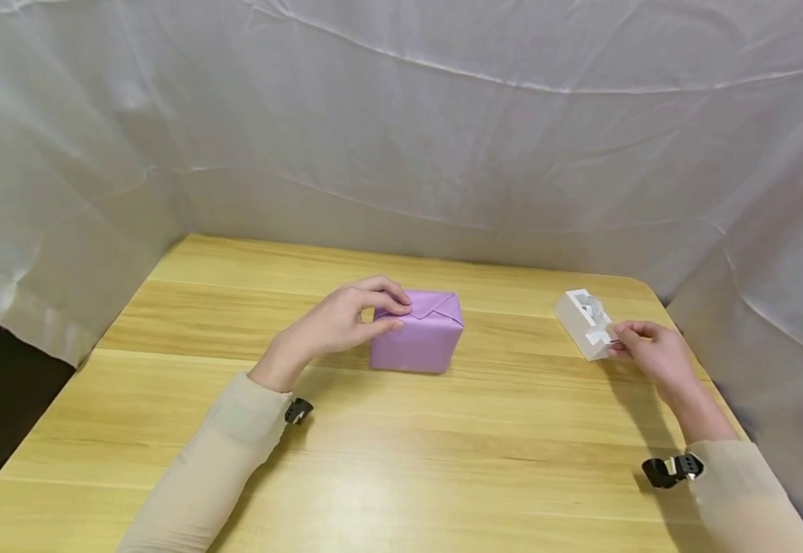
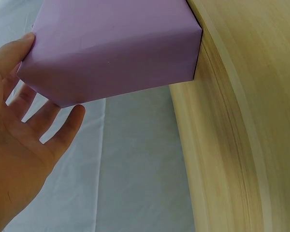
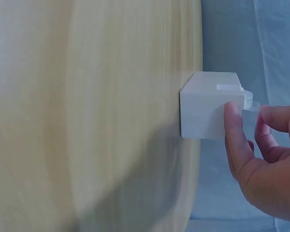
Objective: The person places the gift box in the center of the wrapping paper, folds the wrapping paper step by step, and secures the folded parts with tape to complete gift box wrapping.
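A box wrapped in shiny purple paper (image 1: 417, 346) stands on the wooden table, with a folded paper flap on its top. My left hand (image 1: 338, 319) rests on its upper left part, thumb at the near top edge and fingers on top. In the left wrist view those fingers are spread and fairly straight beside the purple box (image 2: 116, 53). Farther right is a white tape dispenser (image 1: 576, 326) with a toothed edge. The end of its clear tape (image 3: 252, 105) is pinched by my right hand (image 1: 657, 357), while one finger touches the dispenser's side (image 3: 208, 116).
The wooden table (image 1: 374, 461) has a rounded far right corner, close behind the dispenser. Pale cloth (image 1: 443, 153) hangs behind the table and along both sides. A dark area (image 1: 1, 399) shows past the left edge. Both wrists wear small black devices (image 1: 671, 470).
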A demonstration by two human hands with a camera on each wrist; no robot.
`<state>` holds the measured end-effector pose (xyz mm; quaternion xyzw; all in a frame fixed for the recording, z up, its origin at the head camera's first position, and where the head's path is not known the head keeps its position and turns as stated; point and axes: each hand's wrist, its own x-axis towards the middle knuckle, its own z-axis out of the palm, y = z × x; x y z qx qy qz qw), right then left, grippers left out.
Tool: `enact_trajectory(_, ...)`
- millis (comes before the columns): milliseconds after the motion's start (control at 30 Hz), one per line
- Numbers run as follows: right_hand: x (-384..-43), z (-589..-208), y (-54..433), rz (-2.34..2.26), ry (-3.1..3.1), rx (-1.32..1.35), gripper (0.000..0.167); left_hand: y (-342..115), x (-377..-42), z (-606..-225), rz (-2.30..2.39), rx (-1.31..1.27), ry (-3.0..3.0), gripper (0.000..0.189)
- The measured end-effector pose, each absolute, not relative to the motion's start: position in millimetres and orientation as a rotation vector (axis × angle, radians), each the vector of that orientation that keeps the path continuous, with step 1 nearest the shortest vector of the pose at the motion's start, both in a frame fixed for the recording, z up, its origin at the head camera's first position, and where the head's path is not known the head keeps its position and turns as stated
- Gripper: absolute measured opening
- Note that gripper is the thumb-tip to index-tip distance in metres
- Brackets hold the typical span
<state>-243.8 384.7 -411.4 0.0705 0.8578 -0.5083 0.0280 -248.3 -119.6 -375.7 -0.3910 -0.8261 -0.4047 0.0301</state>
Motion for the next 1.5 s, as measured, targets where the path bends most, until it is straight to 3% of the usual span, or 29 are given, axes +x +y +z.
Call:
enact_trajectory(333,-223.9,-414.4,390.6,-2.320,1.805,0.168,0.016,-119.4,-248.8,-375.4,-1.257,-1.213,-2.540,0.013)
enact_trajectory(600,-211.4,-418.2,383.7,-2.628,1.225,0.152,0.029,-118.1,-249.6,-374.0,-1.259,-1.216,-2.545,0.013)
enact_trajectory(933,-204.1,-429.2,367.7,-2.378,1.986,0.066,0.012,-114.9,-252.3,-376.6,-1.252,-1.224,-2.541,0.013)
enact_trajectory(1167,-202.3,-427.3,363.2,-1.918,2.592,0.346,0.027,-114.8,-254.0,-375.8,-1.274,-1.220,-2.545,0.016)
enact_trajectory(1300,-203.1,-424.4,368.0,-2.098,2.362,0.383,0.027,-115.0,-255.3,-375.0,-1.274,-1.215,-2.552,0.016)
enact_trajectory(1500,-210.6,-427.3,378.9,-2.408,1.833,0.268,0.013,-113.8,-256.2,-374.7,-1.271,-1.214,-2.557,0.016)
